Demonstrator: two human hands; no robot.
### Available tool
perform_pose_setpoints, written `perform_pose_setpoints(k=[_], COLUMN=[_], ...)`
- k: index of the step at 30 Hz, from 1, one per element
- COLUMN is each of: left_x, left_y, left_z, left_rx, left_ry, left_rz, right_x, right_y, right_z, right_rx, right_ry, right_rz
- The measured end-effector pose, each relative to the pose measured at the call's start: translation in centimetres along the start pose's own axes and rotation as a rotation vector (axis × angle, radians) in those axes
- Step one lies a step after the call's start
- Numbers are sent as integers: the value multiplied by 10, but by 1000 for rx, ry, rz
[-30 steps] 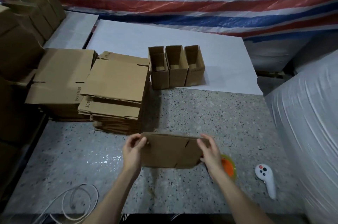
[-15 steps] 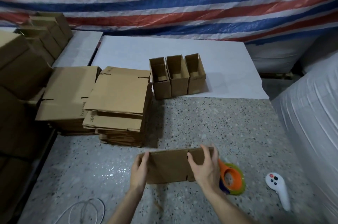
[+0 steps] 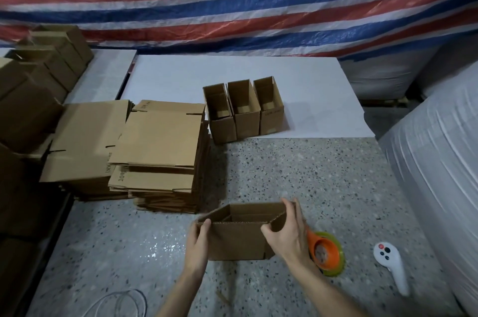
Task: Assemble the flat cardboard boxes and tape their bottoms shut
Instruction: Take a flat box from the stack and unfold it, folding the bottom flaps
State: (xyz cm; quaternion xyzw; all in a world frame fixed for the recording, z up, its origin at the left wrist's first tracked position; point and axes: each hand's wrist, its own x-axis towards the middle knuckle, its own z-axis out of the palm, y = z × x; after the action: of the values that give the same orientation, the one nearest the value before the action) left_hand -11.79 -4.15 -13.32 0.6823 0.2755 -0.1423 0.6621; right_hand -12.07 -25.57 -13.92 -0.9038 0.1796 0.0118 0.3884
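Note:
A small cardboard box (image 3: 236, 240) stands on the speckled table (image 3: 310, 177), spread into an open rectangle with its top open. My left hand (image 3: 198, 245) grips its left near corner. My right hand (image 3: 287, 232) grips its right end, thumb on the near wall and fingers over the far edge. An orange and green tape dispenser (image 3: 326, 252) lies just right of the box, partly behind my right wrist. Two stacks of flat cardboard boxes (image 3: 157, 140) sit at the left. Three assembled open boxes (image 3: 243, 109) stand in a row farther back.
A white handheld controller (image 3: 390, 265) lies at the right. A white sheet (image 3: 232, 78) covers the table's far half. More brown cartons (image 3: 38, 78) are piled at the far left. A white cable (image 3: 121, 303) loops at the near edge. A white wrapped bundle (image 3: 439, 161) stands right.
The flat box between my hands has been spread open into a rectangle. The camera has tilted up, so the table appears lower in view.

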Motion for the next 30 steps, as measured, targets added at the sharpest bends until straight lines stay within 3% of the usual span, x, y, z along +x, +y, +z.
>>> perform_pose_setpoints(k=[9, 15, 22, 26, 30], left_x=[-1, -4, -13, -11, -17], left_y=[-2, -11, -16, -16, -17], left_z=[3, -7, -42, -55, -62], left_rx=[12, 75, 98, 75, 58], left_ry=[-123, -263, -330, -320, -295], left_rz=[57, 100, -8, -70, -122], right_x=[3, 0, -20, -33, -57], right_y=[22, 33, 9, 4, -3], right_z=[-21, -20, -11, 3, 9], right_rx=[169, 438, 1003, 1047, 1028], right_ry=[-427, -483, -289, -208, -258], right_rz=[-186, -132, 319, 483, 624])
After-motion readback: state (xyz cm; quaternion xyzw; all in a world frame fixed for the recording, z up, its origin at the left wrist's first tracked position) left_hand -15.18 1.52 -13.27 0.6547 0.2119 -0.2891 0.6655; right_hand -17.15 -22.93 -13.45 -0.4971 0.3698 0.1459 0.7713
